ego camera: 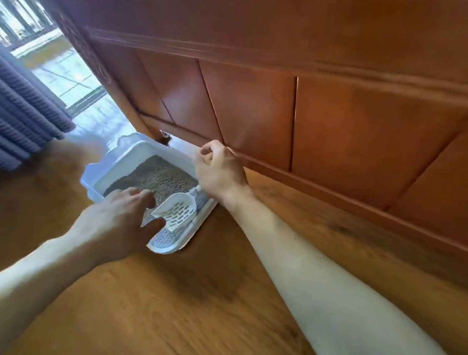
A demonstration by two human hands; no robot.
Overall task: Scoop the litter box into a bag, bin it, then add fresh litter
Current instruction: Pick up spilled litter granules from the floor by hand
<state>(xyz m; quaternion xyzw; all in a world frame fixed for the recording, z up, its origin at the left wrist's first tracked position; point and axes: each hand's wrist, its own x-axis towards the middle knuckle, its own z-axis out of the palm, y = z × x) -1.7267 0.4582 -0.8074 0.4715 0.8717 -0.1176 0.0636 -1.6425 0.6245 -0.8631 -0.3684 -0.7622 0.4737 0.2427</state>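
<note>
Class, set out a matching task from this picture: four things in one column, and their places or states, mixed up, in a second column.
Things:
1. scoop
2. litter
3. left hand
4. right hand

Places or states:
A. fills the box
B. at the box's far rim, fingers curled
C. spread over the box's near edge
D. lies on the grated step

Pairs: 1-D, 2-A, 3-C, 4-B

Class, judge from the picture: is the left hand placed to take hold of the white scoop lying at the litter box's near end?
Probably yes. The left hand hovers open right beside the scoop, nothing lies between them, and the right hand is off at the litter box rim.
</note>
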